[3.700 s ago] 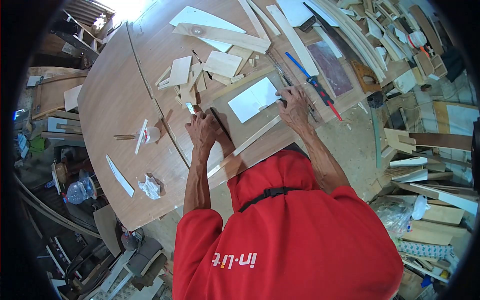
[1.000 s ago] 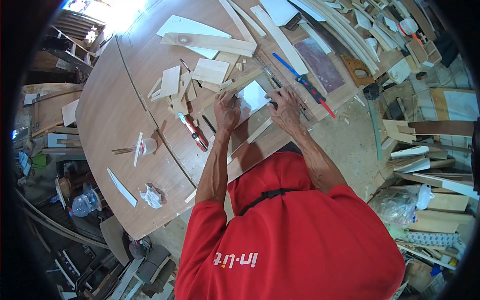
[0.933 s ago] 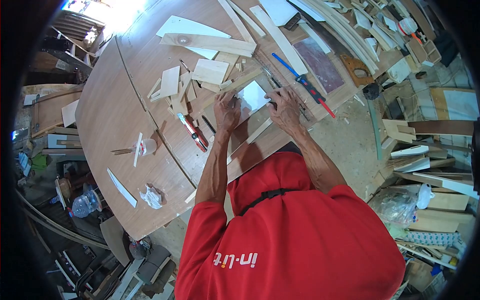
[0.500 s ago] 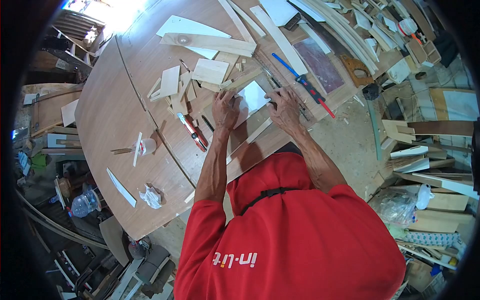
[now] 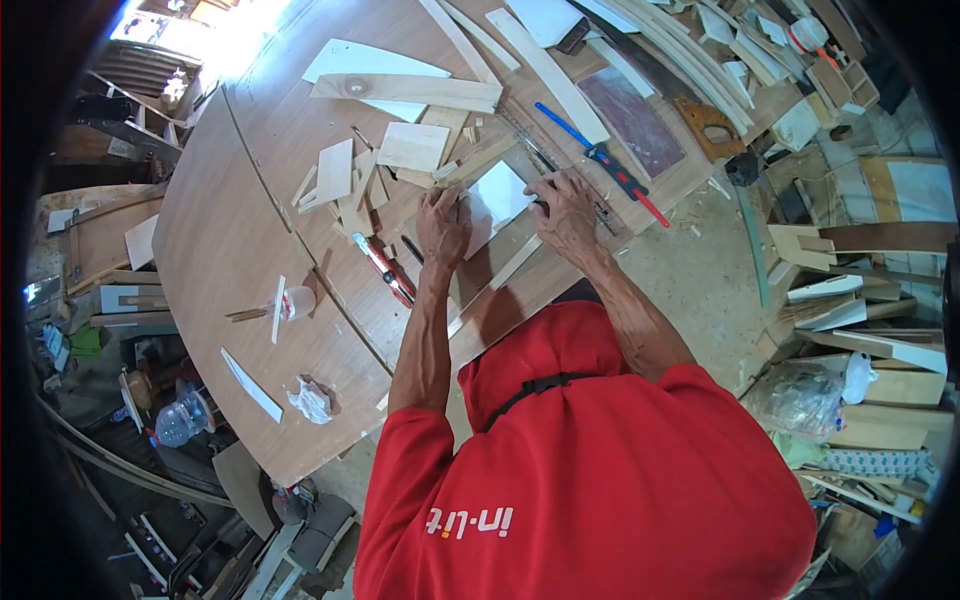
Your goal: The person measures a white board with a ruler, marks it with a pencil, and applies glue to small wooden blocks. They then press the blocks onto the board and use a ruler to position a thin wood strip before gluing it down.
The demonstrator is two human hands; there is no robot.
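A small white rectangular board (image 5: 497, 203) lies at a slant on the wooden table, between my two hands. My left hand (image 5: 444, 222) has its fingers curled against the board's left edge. At the opposite edge, my right hand (image 5: 566, 215) is closed with its thumb and fingertips at the board's corner; a small dark spot shows by the thumb, too small to name. A red utility knife (image 5: 383, 268) rests left of my left forearm, with a dark pen-like stick (image 5: 412, 248) beside it. A narrow wood strip (image 5: 495, 287) lies just below the board.
Wood offcuts (image 5: 414, 147) are piled beyond my left hand. A blue, black and red tool (image 5: 603, 157) and a handsaw (image 5: 708, 130) lie to the right. On the left stand a white cup (image 5: 297, 302) and a crumpled white wad (image 5: 310, 400). A seam (image 5: 300, 240) crosses the table (image 5: 210, 220).
The view has shifted slightly, so the table and its contents sit a little differently in frame. Both hands stay at the white board's edges, with hardly any movement.
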